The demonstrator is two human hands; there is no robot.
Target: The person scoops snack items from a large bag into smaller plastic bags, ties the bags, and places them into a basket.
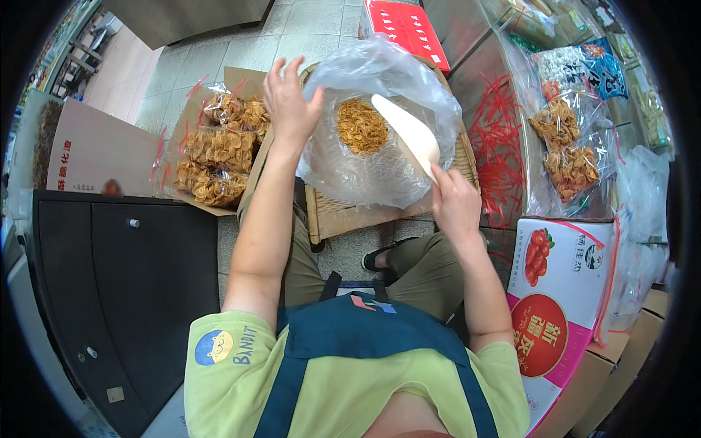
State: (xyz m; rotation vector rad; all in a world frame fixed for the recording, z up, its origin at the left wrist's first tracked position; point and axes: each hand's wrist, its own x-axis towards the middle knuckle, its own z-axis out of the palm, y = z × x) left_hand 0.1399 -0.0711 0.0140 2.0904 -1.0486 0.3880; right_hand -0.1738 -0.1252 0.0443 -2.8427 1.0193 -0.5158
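Note:
A large clear plastic bag (383, 68) lies wide at its mouth on a woven bamboo tray (465, 159) before me. Inside it sits a heap of small round golden-brown crisps (361, 127). In my right hand (455, 205) is the handle of a white plastic scoop (408, 131), its blade over the bag beside the crisps. My left hand (293, 101) is raised at the bag's left edge, fingers spread, with nothing in it. Whether it touches the plastic I cannot tell.
Left of the tray, a cardboard box (238, 76) holds several tied bags of crisps (219, 145). A black cabinet (153, 274) stands at lower left. Red ties (495, 142) hang on the right. Beyond them lie more bagged crisps (569, 169) and a printed carton (558, 274).

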